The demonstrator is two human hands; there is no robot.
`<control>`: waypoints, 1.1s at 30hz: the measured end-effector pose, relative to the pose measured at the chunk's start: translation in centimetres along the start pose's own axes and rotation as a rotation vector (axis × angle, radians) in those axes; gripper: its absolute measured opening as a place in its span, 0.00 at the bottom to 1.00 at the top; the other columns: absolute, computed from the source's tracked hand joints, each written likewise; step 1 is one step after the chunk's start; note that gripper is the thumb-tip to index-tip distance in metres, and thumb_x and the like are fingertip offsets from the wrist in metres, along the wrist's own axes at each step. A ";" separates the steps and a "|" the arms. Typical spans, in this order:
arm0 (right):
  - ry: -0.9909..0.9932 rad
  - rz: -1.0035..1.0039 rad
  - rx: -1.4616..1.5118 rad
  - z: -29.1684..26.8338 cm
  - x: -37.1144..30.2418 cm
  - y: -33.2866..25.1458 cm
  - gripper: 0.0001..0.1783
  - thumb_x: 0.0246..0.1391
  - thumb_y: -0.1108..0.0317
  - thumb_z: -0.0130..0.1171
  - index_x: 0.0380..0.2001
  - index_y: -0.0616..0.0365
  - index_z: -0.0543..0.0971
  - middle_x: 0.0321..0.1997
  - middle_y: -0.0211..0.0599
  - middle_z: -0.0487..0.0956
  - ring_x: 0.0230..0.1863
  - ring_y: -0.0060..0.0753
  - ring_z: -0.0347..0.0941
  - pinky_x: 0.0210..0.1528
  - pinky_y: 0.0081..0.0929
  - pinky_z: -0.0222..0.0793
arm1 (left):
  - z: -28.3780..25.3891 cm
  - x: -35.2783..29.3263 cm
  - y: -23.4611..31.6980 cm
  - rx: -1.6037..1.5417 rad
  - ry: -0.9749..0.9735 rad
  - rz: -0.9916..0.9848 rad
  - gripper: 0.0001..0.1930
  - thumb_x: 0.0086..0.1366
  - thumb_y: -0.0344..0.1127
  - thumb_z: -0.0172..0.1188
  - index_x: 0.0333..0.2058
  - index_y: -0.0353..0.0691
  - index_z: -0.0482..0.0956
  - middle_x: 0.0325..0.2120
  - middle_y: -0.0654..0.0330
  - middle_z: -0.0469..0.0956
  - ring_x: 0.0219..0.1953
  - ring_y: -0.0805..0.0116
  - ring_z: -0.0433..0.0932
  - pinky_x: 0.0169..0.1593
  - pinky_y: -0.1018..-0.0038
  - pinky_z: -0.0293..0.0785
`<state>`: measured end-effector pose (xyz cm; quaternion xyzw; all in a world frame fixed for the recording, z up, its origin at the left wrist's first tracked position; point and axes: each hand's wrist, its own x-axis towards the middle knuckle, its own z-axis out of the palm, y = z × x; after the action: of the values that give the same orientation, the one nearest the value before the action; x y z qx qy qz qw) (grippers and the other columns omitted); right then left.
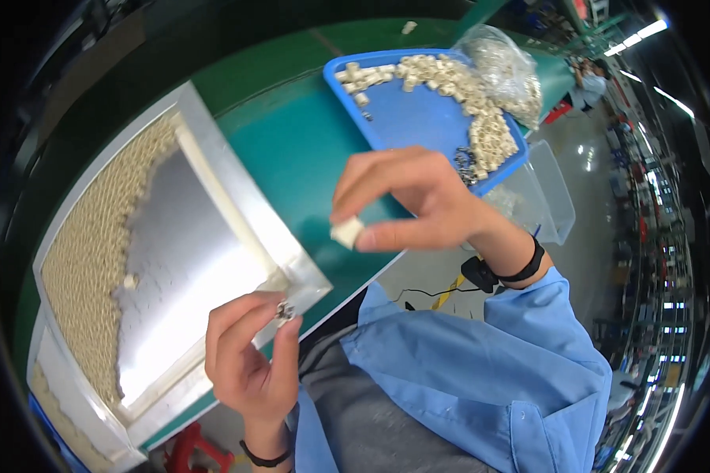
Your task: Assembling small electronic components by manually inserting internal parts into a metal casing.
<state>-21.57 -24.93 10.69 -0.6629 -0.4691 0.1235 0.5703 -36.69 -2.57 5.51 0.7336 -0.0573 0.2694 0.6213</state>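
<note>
Between the thumb and fingers of my right hand [418, 197] is a small cream plastic connector housing [347, 232], held over the green bench. My left hand [252, 351] pinches a small dark metallic part [285, 312] near the corner of a metal-framed tray [248, 201]; its exact kind is too small to tell. That tray carries dense rows of small cream parts [87, 252] along its left side, and one loose cream piece [131, 281] lies beside them. The two hands are apart.
A blue tray [402, 126] at the far side holds loose cream housings [493, 138] and a few dark metal parts [465, 164]. Next to it are a clear plastic bag [505, 71] of parts and a clear bin [556, 193]. A red stool [189, 451] stands below the bench.
</note>
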 end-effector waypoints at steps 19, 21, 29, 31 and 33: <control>-0.091 -0.408 -0.268 5.8 2.2 -2.9 0.09 0.48 0.80 0.69 0.36 0.64 0.86 0.40 0.47 0.83 0.32 0.38 0.80 0.33 0.31 0.77 | -1.4 -0.5 2.1 0.098 0.001 0.088 0.15 0.47 0.15 0.70 0.37 0.28 0.84 0.36 0.48 0.81 0.34 0.60 0.83 0.37 0.72 0.80; -0.106 -0.423 -0.280 5.6 2.2 -3.1 0.08 0.48 0.81 0.68 0.35 0.64 0.87 0.41 0.48 0.83 0.32 0.38 0.80 0.32 0.32 0.77 | -1.4 -0.5 2.1 0.077 -0.012 0.084 0.15 0.47 0.15 0.70 0.37 0.28 0.84 0.36 0.48 0.81 0.34 0.60 0.83 0.37 0.72 0.80; -0.158 -0.448 -0.222 5.7 2.4 -2.7 0.07 0.48 0.82 0.69 0.33 0.66 0.87 0.41 0.56 0.84 0.30 0.40 0.81 0.30 0.31 0.78 | -1.6 -0.9 2.2 -0.024 -0.011 0.026 0.15 0.48 0.18 0.74 0.36 0.28 0.84 0.34 0.49 0.81 0.34 0.59 0.83 0.37 0.71 0.81; -0.137 -0.450 -0.181 6.0 2.4 -2.6 0.08 0.48 0.81 0.70 0.34 0.67 0.86 0.40 0.56 0.84 0.30 0.41 0.82 0.31 0.32 0.78 | -1.6 -0.9 2.2 -0.022 -0.004 0.042 0.14 0.49 0.19 0.74 0.36 0.28 0.83 0.34 0.49 0.81 0.34 0.59 0.83 0.37 0.71 0.81; -0.120 -0.454 -0.167 6.2 2.2 -2.5 0.09 0.48 0.81 0.71 0.35 0.67 0.86 0.40 0.57 0.84 0.30 0.41 0.82 0.31 0.32 0.78 | -1.6 -0.9 2.1 -0.027 0.009 0.047 0.14 0.49 0.18 0.73 0.37 0.29 0.83 0.34 0.49 0.81 0.34 0.59 0.83 0.37 0.71 0.80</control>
<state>-25.95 -19.50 11.74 -0.5769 -0.6476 -0.0077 0.4977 -38.88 -1.75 7.05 0.7223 -0.0753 0.2865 0.6249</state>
